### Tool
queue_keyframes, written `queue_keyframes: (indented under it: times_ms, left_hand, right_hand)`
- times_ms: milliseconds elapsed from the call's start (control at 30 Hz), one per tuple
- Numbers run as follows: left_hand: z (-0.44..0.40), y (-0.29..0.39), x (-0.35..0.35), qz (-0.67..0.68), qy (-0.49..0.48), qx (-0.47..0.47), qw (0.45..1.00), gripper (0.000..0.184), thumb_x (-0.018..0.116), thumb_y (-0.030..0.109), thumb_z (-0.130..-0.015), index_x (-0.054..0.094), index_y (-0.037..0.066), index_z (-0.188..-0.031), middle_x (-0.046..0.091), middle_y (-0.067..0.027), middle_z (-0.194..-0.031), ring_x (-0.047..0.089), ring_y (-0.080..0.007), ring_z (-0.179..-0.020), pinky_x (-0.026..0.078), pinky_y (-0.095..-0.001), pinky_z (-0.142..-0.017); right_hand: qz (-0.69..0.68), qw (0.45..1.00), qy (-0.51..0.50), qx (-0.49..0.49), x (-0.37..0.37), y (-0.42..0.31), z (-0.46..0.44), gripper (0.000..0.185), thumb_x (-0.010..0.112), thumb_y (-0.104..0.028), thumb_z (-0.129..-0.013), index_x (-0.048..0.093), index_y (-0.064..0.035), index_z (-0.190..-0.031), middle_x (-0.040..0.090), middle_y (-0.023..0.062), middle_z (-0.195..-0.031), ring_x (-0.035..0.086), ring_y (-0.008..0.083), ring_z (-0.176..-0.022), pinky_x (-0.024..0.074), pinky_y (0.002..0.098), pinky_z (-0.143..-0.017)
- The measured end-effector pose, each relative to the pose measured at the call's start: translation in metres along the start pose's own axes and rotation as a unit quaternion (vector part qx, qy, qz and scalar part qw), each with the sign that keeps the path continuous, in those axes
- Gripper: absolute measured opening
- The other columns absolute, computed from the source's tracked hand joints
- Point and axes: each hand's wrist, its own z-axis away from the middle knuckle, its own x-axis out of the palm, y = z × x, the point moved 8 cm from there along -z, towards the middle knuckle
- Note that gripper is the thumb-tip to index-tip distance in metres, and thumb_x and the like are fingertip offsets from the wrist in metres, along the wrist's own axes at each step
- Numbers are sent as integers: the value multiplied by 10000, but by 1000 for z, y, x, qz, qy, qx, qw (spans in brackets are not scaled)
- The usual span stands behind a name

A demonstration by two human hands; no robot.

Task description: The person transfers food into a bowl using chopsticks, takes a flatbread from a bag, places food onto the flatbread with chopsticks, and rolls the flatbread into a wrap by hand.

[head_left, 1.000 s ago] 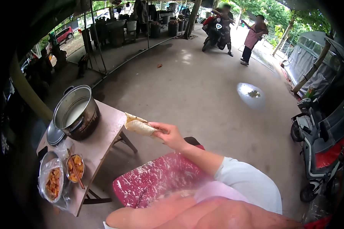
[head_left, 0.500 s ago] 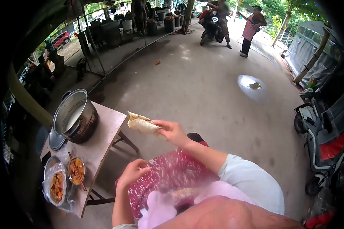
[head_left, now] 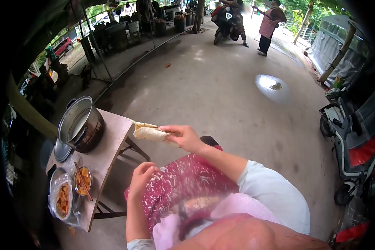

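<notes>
My right hand (head_left: 185, 139) is closed around one end of a rolled flatbread (head_left: 151, 133), thumb on one side and fingers on the other. The pale roll points left, its far end loose and partly unrolled, close to the corner of the small table (head_left: 114, 125). Lower down, my left hand (head_left: 142, 177) hovers beside my lap with its fingers loosely curled and apart, and nothing shows in it. Under both hands is a red patterned cloth (head_left: 187, 175) over my lap.
On the table stand a large pot (head_left: 81, 125) with whitish liquid, its lid (head_left: 63, 151), a bowl of food with chopsticks (head_left: 84, 181) and a plastic-lined bowl (head_left: 63, 200). A scooter (head_left: 346, 146) is at right. Two people and a motorbike (head_left: 227, 25) are ahead; a puddle (head_left: 273, 85) lies between.
The view has shifted slightly. My right hand and the flatbread sit a little further left, and the fingers of my left hand have curled in somewhat.
</notes>
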Motion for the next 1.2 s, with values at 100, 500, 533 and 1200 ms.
queue_keyframes:
  times_ms: [100,500,533,1200]
  left_hand:
    - [4,-3,-2,22,19,-15,999,219,582,186,-938,594,23,-1083,661,-42,-903,650,-151,-887,489,-249,-724]
    - [11,4,10,51,66,-44,996,183,545,202,-959,595,49,-1046,660,-23,-853,654,-145,-859,453,-248,-703]
    - [11,5,12,54,68,-45,995,181,543,201,-960,596,50,-1045,659,-21,-850,654,-144,-856,453,-248,-702]
    - [5,-19,-11,191,131,41,972,207,512,105,-951,575,-31,-1093,612,-39,-766,640,-159,-778,464,-239,-662]
  right_hand:
    - [-19,1000,-7,-24,2,6,1,345,609,-14,-873,610,-14,-1218,678,82,-1111,632,115,-982,509,257,-877]
    - [-25,998,-45,-31,3,4,13,353,597,-14,-881,607,-29,-1234,668,76,-1128,618,116,-1013,496,258,-903]
    - [-23,998,-40,-37,2,0,15,357,601,-6,-871,609,-23,-1228,676,83,-1109,626,118,-997,500,256,-890]
    - [-11,999,-38,-29,3,-4,20,371,606,9,-853,612,-31,-1223,680,99,-1112,637,135,-1000,504,266,-895]
